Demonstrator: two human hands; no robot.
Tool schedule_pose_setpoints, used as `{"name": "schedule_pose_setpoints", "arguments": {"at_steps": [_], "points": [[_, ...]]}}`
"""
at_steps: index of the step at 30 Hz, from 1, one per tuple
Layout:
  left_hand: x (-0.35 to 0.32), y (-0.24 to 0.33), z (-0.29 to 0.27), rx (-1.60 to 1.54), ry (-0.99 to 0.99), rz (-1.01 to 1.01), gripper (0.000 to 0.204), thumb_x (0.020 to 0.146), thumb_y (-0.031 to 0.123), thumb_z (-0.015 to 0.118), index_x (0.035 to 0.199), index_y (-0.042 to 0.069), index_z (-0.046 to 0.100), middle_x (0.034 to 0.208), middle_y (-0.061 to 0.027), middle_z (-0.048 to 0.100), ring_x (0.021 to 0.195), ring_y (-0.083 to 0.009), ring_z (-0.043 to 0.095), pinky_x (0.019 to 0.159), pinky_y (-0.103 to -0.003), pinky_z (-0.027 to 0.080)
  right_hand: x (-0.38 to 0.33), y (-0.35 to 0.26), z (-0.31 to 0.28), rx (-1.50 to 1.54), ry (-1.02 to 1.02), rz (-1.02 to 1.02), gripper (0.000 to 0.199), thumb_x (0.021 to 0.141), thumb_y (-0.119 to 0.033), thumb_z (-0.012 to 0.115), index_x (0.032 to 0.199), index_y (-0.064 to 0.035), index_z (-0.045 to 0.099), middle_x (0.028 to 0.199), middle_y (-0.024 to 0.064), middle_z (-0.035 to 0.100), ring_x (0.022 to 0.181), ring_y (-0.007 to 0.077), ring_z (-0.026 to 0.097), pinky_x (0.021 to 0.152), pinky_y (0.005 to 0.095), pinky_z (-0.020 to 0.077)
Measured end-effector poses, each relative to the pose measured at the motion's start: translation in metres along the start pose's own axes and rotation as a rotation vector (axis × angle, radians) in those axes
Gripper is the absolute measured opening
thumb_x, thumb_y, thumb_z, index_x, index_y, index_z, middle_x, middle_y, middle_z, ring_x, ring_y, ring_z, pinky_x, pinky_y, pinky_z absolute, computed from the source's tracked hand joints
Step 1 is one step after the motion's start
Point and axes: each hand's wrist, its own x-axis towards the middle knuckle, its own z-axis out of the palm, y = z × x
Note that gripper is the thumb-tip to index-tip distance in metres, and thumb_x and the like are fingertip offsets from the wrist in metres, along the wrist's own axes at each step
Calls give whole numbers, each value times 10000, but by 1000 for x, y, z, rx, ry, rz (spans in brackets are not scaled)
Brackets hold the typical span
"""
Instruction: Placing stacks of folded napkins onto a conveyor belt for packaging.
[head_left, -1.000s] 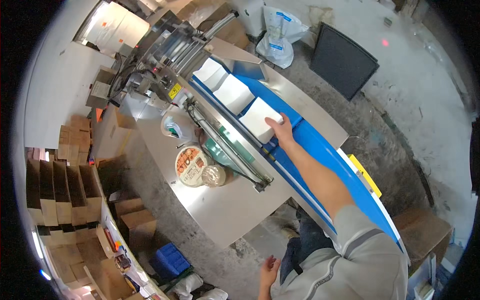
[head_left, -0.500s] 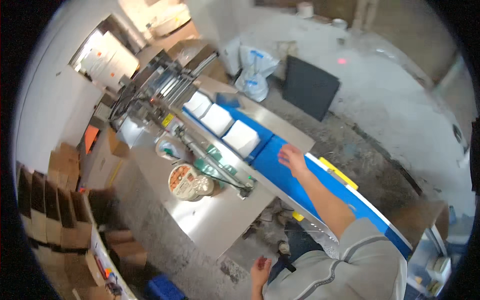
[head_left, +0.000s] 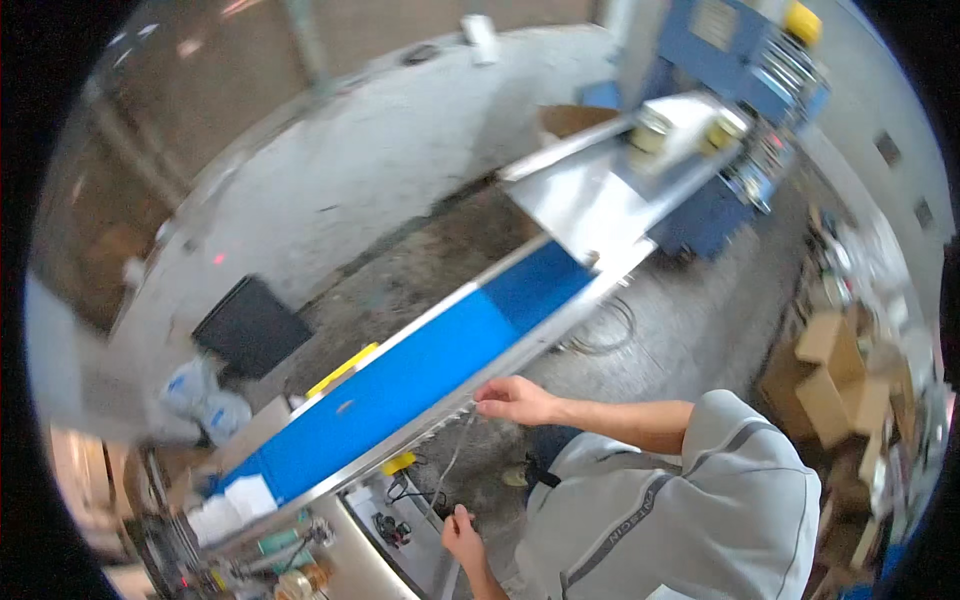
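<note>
My right hand (head_left: 515, 400) is beside the near edge of a blue conveyor belt (head_left: 410, 355). Its fingers are loosely bent and a little apart, with nothing seen in them. Lower down, my left hand (head_left: 462, 540) hangs near a steel table (head_left: 365, 545), loosely curled with the thumb up; no held thing shows. At the belt's lower left end lie white block-shaped packs (head_left: 250, 497), beside a machine (head_left: 165, 550) that is partly cut off. The belt's upper right end meets a shiny metal chute (head_left: 585, 205).
Jars (head_left: 652, 132) stand on the metal chute by a blue machine (head_left: 720, 50). Open cardboard boxes (head_left: 840, 390) crowd the right side. A black panel (head_left: 252, 325) and white bags (head_left: 205, 400) are on the floor at left. A coiled cable (head_left: 605, 330) lies beyond the belt's end.
The view has swung to the right, bringing the chute and blue machine in. My right hand has gone from above the belt to its near edge. The white packs now appear at lower left.
</note>
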Motion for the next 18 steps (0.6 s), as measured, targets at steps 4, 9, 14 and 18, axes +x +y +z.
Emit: {"name": "schedule_pose_setpoints", "arguments": {"at_steps": [4,9,14,18], "points": [[1,21,79,77,-266,125,294,945,190,624,754,-33,605,701,-49,611,673,-109,523,636,-266,433,-90,51,-89,29,299,10,322,914,-254,636,1107,4,640,969,119,711,896,179,666,802,332,532],[-10,82,199,199,-470,174,258,955,180,619,794,-21,633,749,-9,638,689,-65,535,652,-230,441,-186,115,-180,49,496,122,338,906,-251,650,1120,10,633,1015,138,703,942,218,670,825,347,529],[-49,113,326,149,-571,197,210,956,162,624,827,-4,637,759,4,636,706,-48,541,649,-210,438,-260,162,-278,80,492,141,359,924,-235,647,1192,2,610,1040,114,696,950,158,648,846,319,524],[-113,135,426,116,-658,221,172,945,172,643,868,19,653,798,14,642,732,-45,561,671,-202,443,-309,213,-359,154,610,163,357,903,-266,660,1142,-1,634,1002,115,707,895,179,674,809,329,539]]}}
